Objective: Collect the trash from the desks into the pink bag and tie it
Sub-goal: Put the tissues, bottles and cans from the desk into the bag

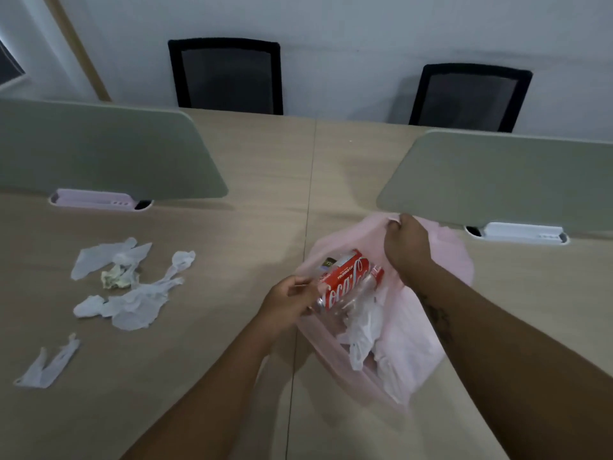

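Observation:
A thin pink bag [411, 346] lies open on the wooden desk at centre right. My right hand [406, 247] pinches its far rim and lifts it. At the near left rim, my left hand [288, 303] grips the bag's edge beside a clear Coca-Cola bottle [348, 282] with a red label, which sits in the bag's mouth. White plastic scraps [363, 330] lie inside the bag. On the left desk rest several white plastic wrappers [132, 300], a crumpled paper ball [114, 277] and one more torn wrapper [49, 363] nearer to me.
Two grey-green divider panels [99, 151] [507, 180] stand across the desks, each with a cable tray [96, 199] [520, 232] at its base. Two black mesh chairs [229, 78] [467, 97] stand behind the far edge, against a pale wall.

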Tool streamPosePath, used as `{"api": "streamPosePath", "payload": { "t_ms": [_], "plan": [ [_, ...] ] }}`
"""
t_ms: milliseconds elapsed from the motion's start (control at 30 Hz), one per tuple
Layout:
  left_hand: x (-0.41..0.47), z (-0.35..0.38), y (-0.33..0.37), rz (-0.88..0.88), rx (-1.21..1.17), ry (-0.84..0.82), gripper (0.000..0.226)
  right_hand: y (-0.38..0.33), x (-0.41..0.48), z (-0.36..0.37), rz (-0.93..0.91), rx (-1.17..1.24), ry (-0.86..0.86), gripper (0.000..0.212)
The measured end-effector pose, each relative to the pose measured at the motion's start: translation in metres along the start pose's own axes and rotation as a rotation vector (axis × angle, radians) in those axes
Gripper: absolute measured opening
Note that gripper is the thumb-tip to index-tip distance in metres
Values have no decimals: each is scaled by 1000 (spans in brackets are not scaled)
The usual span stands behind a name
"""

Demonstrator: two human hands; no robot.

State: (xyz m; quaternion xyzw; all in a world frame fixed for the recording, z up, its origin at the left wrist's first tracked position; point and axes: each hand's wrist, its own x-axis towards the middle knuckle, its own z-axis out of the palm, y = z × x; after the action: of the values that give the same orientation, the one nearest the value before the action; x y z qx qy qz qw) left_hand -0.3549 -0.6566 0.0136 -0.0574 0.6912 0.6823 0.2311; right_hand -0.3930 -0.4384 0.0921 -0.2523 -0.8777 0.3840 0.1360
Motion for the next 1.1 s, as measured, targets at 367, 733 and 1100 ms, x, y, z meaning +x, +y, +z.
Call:
{"api": "streamPosePath", "payload": {
  "t_ms": [367,733,1100],
  "plan": [
    [1,-14,-6,51,44,398,14,1,-13,11,-78,40,-129,26],
    [-40,-196,-65,-192,1221,686,94,-61,-67,132,-183,48,-311,31],
    [-18,-287,-86,-521,861,795,123,-73,-73,193,-101,46,-376,32]
  ]
}}
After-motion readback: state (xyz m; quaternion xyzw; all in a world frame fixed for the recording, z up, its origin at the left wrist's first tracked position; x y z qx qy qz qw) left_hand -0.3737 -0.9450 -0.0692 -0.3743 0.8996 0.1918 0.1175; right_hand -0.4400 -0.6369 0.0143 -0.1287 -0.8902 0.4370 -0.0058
